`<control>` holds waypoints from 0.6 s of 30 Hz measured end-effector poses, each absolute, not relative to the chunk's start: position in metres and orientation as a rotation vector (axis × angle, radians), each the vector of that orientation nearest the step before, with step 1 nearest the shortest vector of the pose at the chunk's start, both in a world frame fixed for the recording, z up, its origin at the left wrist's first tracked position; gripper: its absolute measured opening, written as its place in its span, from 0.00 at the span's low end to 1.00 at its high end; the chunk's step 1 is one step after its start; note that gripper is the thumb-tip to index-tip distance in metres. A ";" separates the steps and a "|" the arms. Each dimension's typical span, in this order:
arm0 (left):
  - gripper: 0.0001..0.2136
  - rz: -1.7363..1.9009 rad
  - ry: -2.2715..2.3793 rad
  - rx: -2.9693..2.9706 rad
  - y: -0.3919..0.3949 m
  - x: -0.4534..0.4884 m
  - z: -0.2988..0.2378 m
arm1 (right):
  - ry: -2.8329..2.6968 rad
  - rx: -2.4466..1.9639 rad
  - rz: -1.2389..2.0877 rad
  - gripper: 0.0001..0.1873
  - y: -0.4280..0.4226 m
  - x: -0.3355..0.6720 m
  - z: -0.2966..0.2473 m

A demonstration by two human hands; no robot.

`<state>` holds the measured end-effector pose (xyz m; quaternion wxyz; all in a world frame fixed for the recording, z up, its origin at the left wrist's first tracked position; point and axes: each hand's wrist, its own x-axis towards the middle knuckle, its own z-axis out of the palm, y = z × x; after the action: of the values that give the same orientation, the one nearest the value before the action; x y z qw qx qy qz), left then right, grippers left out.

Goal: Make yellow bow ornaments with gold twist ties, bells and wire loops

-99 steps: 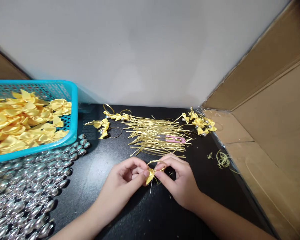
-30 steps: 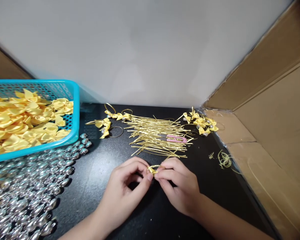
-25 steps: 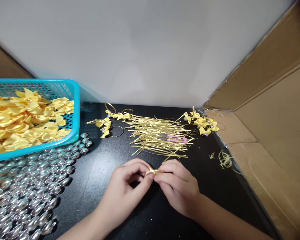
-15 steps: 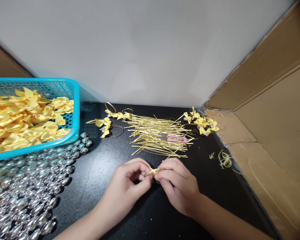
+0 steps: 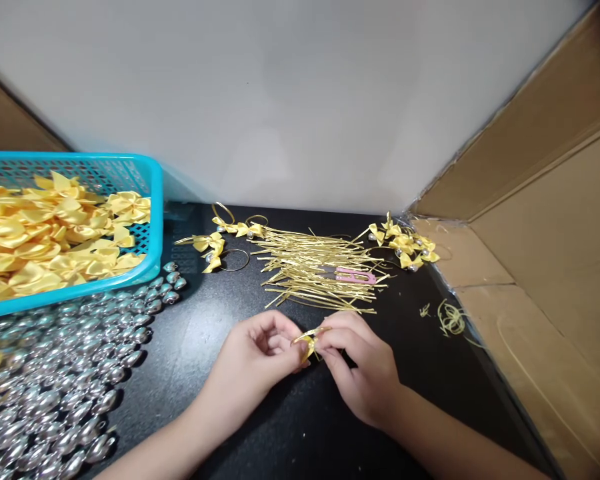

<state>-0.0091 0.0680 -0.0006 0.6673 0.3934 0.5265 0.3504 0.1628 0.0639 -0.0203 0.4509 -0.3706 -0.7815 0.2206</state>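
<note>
Standing here watching someone pinch a little yellow bow [image 5: 307,348] with a gold loop [image 5: 310,333] between both hands, left hand [image 5: 261,353] on one side and right hand [image 5: 363,367] on the other. Black table [image 5: 185,333] underneath. Just past the fingers there's a messy pile of gold strips [image 5: 310,260] with a small pink tool [image 5: 356,277] lying on it. Off left, a blue basket [image 5: 157,213] heaped with yellow bows [image 5: 55,233], plus tons of shiny silver beads [image 5: 70,380] beside it. Tangled thread [image 5: 451,319] sits over right.
</note>
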 end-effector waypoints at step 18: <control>0.09 0.792 1.138 0.842 0.073 -0.010 -0.002 | -1.927 -0.950 0.567 0.08 0.065 0.163 -0.016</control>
<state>-0.0105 0.0728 -0.0023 0.6888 0.3766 0.5085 0.3538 0.1632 0.0651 -0.0158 0.4437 -0.3833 -0.7771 0.2286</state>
